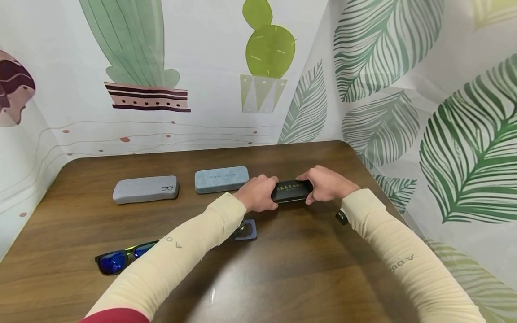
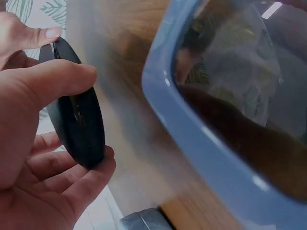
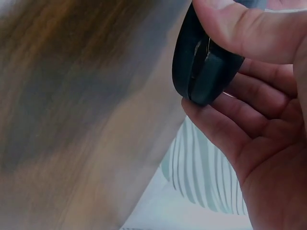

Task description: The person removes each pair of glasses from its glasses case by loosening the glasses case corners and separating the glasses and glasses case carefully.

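Black case: a slim, hard black glasses case with gold lettering [image 1: 291,191] sits right of centre in the head view, held between both hands at the far part of the dark wooden desk [image 1: 282,269]; whether it rests on the wood or is lifted just off it I cannot tell.
Left hand: the left hand [image 1: 258,194] is curled round the case's left end, thumb over the top and fingers underneath, as the left wrist view shows.
Right hand: the right hand [image 1: 326,184] clasps the right end the same way; the right wrist view shows a seam at that end, perhaps slightly parted.
Nearby: a pale blue fabric case [image 1: 221,179] lies just left of the left hand, and a grey case with a glasses emblem [image 1: 146,189] further left. Blue-framed sunglasses [image 1: 246,230] lie under the left forearm; blue mirrored sunglasses [image 1: 119,259] lie at lower left.
Risk: to my eye the grip is only at the rounded ends, so the smooth shell could slip or snap shut on a fingertip. The left forearm hangs low over the blue-framed sunglasses and could drag or knock them.
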`<move>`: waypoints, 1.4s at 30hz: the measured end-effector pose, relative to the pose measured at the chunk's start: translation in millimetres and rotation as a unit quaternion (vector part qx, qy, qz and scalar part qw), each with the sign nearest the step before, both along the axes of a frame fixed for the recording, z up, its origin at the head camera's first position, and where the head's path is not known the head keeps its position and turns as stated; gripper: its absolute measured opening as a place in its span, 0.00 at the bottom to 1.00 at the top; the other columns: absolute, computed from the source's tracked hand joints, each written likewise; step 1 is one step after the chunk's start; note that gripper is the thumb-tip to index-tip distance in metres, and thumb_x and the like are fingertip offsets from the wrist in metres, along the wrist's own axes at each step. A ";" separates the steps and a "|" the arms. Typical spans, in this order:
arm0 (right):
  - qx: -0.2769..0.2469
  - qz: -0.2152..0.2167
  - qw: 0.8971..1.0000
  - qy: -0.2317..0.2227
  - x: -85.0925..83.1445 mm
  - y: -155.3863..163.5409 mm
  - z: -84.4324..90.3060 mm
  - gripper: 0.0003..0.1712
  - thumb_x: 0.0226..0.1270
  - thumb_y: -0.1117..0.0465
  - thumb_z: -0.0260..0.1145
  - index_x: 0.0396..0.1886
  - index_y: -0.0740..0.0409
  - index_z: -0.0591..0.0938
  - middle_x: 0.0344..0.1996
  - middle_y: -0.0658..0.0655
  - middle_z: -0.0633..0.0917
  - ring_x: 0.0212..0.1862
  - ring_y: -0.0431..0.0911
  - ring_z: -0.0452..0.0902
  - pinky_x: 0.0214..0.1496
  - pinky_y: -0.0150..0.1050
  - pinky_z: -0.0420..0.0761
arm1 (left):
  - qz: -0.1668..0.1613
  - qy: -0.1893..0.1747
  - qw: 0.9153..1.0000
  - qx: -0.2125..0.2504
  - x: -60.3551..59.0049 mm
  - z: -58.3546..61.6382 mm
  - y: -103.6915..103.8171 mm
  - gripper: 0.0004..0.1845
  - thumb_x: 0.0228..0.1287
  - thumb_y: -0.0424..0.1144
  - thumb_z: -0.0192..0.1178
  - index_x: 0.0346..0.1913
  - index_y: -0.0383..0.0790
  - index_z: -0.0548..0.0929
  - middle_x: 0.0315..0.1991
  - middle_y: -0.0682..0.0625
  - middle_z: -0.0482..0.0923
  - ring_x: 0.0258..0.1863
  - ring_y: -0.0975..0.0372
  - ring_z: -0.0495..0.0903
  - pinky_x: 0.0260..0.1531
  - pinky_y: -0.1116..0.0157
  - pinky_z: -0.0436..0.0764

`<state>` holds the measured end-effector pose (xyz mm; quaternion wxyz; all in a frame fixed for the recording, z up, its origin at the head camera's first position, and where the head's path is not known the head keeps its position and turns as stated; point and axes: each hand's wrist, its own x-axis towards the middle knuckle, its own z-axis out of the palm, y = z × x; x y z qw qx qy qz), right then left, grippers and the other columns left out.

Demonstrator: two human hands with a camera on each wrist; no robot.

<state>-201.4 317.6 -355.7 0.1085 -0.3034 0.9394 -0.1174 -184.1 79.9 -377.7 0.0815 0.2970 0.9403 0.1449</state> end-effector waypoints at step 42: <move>0.000 -0.034 0.999 -0.022 -3.7 5.2 -22.6 0.42 0.39 0.64 0.87 0.61 0.63 0.85 0.56 0.61 0.89 0.51 0.49 0.86 0.57 0.47 0.84 | 0.007 -0.004 0.998 -0.064 1.4 -10.3 14.6 0.27 0.58 0.47 0.78 0.55 0.36 0.81 0.45 0.44 0.87 0.38 0.56 0.86 0.45 0.61 0.86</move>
